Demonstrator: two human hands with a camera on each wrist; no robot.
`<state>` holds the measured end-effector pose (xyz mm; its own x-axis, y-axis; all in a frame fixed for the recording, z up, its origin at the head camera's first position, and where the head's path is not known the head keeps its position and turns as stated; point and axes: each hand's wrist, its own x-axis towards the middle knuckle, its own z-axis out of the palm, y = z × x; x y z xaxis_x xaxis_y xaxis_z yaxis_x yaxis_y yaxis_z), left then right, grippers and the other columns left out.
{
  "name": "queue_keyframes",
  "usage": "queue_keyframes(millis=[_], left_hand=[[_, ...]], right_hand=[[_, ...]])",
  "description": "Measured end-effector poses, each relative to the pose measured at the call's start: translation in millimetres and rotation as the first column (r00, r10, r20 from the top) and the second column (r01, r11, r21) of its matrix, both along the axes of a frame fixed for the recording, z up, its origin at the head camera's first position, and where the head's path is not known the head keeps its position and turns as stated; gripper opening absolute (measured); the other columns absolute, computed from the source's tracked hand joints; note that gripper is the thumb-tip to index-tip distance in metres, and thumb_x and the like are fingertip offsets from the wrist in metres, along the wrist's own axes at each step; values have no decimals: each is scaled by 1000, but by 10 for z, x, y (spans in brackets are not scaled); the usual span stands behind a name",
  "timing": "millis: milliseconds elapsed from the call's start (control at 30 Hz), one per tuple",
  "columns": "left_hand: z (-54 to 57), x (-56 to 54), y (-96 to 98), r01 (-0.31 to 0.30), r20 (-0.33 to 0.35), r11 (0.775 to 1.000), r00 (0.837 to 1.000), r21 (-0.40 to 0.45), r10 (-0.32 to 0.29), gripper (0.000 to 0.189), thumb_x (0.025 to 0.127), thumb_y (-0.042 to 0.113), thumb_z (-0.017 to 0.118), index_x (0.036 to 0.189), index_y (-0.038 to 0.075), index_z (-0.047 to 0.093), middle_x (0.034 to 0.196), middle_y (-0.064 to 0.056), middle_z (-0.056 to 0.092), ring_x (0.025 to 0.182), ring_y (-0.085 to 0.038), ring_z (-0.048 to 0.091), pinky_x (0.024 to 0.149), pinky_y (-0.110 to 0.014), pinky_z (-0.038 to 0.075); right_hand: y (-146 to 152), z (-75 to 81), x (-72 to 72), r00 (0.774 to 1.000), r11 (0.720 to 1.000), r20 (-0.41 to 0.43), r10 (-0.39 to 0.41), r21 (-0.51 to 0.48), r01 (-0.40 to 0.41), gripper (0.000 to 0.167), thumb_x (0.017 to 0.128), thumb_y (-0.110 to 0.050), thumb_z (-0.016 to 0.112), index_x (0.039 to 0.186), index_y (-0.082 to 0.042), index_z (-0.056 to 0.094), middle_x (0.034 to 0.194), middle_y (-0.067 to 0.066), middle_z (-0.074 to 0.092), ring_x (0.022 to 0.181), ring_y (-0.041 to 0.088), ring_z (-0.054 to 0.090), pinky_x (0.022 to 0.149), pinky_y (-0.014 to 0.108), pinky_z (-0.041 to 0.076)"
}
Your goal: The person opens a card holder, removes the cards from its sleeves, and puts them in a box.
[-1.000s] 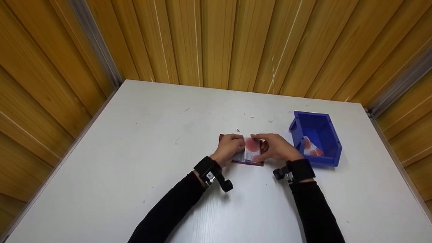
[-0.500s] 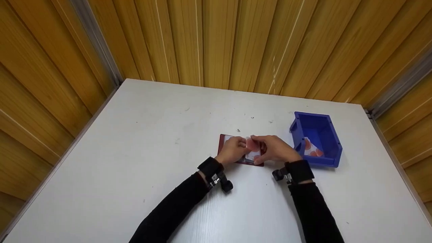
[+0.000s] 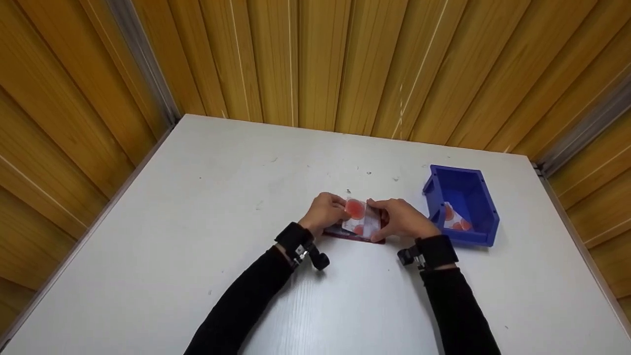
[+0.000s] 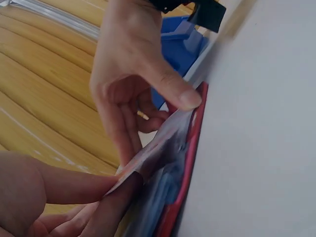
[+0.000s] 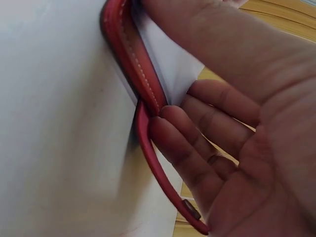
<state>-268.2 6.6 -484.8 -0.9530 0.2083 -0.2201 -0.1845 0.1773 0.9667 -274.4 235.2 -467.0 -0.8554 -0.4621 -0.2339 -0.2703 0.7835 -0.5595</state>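
We have the thin, rectangular white card with pink circles point(image 3: 355, 220) slanting between our hands, over the flat, red, leather-looking folder point(image 5: 138, 69). Our left hand point(image 3: 323, 213) pinches the card's left edge; our right hand point(image 3: 405, 217) grips the folder's right side. The step seems to be working card against folder (whether a clear pocket encloses it, we cannot tell). The next move probably calls for a steady right hold and gentle left fingers. Just beyond our right hand, the blue plastic bin point(image 3: 473, 237) contains a pink-circled white sheet point(image 3: 456, 220).
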Motion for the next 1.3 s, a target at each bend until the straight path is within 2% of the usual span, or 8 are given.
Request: queue_keyframes(millis=[133,367,600,733,933,1100,1167,1300], left_hand=[[21,-61,-111,-26,26,999,999,-19,26,29,80,-6,73,109,-6,70,86,-7,72,73,-14,64,61,-23,50],[4,-114,-187,-10,107,998,994,-63,16,32,82,-1,74,113,-2,68,100,-10,72,87,-18,67,70,-26,53],[266,-119,-345,-55,10,994,998,93,54,32,87,-4,70,119,-7,65,101,-14,73,86,-19,67,77,-28,58],[396,-107,-394,-28,-20,988,999,153,31,32,92,-1,69,123,-5,65,101,-12,75,87,-18,68,85,-32,59],[431,-111,-414,-27,-24,986,999,167,31,29,92,-2,70,121,-4,66,97,-9,75,85,-17,67,78,-27,59],[433,-114,-397,-16,-26,983,999,181,21,33,90,-5,70,122,-5,64,95,-8,73,82,-17,66,73,-25,56],[430,-113,-377,-10,-22,983,1000,183,14,34,90,-5,70,124,-6,63,94,-7,72,81,-16,66,72,-23,56],[436,-96,-337,-8,-17,983,1000,184,12,36,90,-7,70,125,-7,62,94,-5,70,81,-13,66,71,-21,56]], right_hand=[[10,-11,-2,1000,1000,-11,7,-17,-7,95,73,-25,95,154,-7,48,101,6,64,89,21,54,80,32,46],[0,-28,26,1000,1000,-11,7,-4,-7,97,74,-28,95,155,-7,46,127,7,68,96,21,54,88,34,47],[-22,-25,28,1000,1000,-2,0,6,0,97,74,-29,95,155,-10,47,106,6,65,94,22,54,84,34,46],[-8,-7,38,1000,1000,3,-14,8,14,96,74,-27,95,155,-11,47,107,5,65,94,23,54,83,34,46],[-20,4,36,1000,1000,0,-6,-5,6,97,74,-27,95,156,-11,46,121,6,66,97,24,54,87,36,46],[-4,17,29,1000,1000,-2,-5,-5,5,95,76,-29,94,156,-10,46,117,7,65,99,24,54,86,35,47],[0,31,29,999,999,-32,-15,-33,14,89,81,-27,91,156,-10,46,115,9,66,99,25,56,85,36,49],[-59,55,27,981,980,-164,-101,-184,70,67,96,-20,74,156,-12,46,131,14,66,102,25,60,89,40,53]])
